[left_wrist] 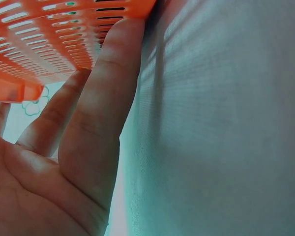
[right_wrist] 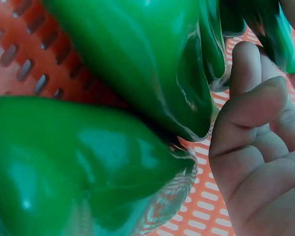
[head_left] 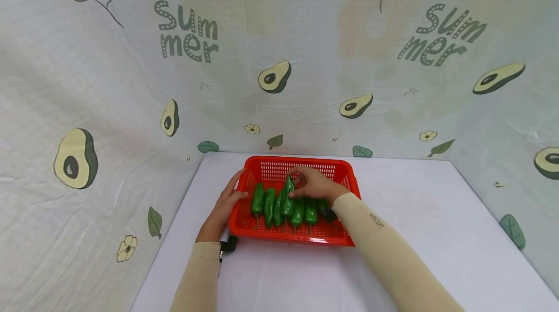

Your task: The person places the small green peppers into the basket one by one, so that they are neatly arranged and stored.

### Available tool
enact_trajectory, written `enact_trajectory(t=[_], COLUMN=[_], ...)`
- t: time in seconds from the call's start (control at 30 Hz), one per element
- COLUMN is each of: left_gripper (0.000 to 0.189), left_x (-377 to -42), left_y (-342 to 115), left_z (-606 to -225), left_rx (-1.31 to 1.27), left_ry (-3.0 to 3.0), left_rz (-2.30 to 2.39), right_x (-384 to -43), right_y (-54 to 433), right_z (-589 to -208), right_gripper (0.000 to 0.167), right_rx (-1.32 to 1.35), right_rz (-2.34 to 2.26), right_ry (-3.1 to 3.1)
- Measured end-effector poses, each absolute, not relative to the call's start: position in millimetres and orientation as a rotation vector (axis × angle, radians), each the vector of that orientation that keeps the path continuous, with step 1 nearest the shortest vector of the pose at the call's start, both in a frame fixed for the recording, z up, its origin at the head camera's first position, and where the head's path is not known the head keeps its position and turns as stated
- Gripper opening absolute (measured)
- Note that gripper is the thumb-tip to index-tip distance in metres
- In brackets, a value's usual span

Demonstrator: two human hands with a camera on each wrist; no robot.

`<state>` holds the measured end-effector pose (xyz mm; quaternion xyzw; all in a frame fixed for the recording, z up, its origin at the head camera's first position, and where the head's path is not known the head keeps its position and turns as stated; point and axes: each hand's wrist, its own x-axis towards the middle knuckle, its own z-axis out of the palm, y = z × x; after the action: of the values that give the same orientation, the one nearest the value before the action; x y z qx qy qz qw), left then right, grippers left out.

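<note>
Several long, glossy green peppers (head_left: 258,199) lie side by side in a red slotted plastic basket (head_left: 297,240), stems toward the near side. My right hand (head_left: 312,183) reaches into it and pinches one green pepper (head_left: 287,205) near its far tip, between thumb and fingers. From the right wrist, that pepper (right_wrist: 270,34) is partly cut off at the top right, beyond the bent thumb. My left hand (head_left: 227,203) is at the basket's left side, thumb over the rim. In the left wrist view, its fingers (left_wrist: 101,108) extend fairly straight against the slotted outer wall (left_wrist: 64,34).
The basket stands on a white-covered table (head_left: 406,215). A pale cloth (head_left: 314,50) with avocado and "summer" prints hangs behind and on both sides. A small dark wrist device (head_left: 229,244) sits by the basket's near left corner.
</note>
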<state>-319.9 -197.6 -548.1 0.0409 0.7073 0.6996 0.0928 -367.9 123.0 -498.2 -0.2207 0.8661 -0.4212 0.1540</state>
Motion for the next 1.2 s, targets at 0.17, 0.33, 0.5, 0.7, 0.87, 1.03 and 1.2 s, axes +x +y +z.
enact_trajectory(t=[0.17, 0.33, 0.5, 0.7, 0.87, 1.03, 1.2], left_gripper=[0.072, 0.072, 0.072, 0.071, 0.07, 0.07, 0.07], left_x=[-319.2, -318.9, -319.3, -319.1, -319.3, -319.9, -319.7], left_y=[-197.9, -198.2, -198.2, -197.7, -197.4, -198.0, -198.3], left_z=[-547.9, -548.2, -549.0, -547.6, -547.0, -547.3, -547.5], left_rx=[0.117, 0.122, 0.128, 0.139, 0.144, 0.139, 0.124], left_ry=[2.078, 2.073, 2.071, 2.061, 2.065, 2.07, 2.06], left_rz=[2.087, 2.09, 2.09, 2.094, 2.088, 2.087, 2.087], right_x=[-366.7, -366.3, -366.8, -367.2, -367.8, -367.7, -366.3], right_y=[123.5, 124.2, 124.0, 123.5, 123.1, 122.2, 121.0], right_z=[-497.9, -499.2, -500.9, -502.3, -503.3, -504.9, -504.2], right_gripper=[0.066, 0.067, 0.066, 0.072, 0.075, 0.073, 0.069], right_rx=[-0.635, -0.65, -0.665, -0.635, -0.625, -0.643, -0.655], right_rz=[-1.191, -1.153, -1.139, -1.118, -1.101, -1.082, -1.041], right_ry=[2.471, 2.49, 2.498, 2.512, 2.528, 2.531, 2.545])
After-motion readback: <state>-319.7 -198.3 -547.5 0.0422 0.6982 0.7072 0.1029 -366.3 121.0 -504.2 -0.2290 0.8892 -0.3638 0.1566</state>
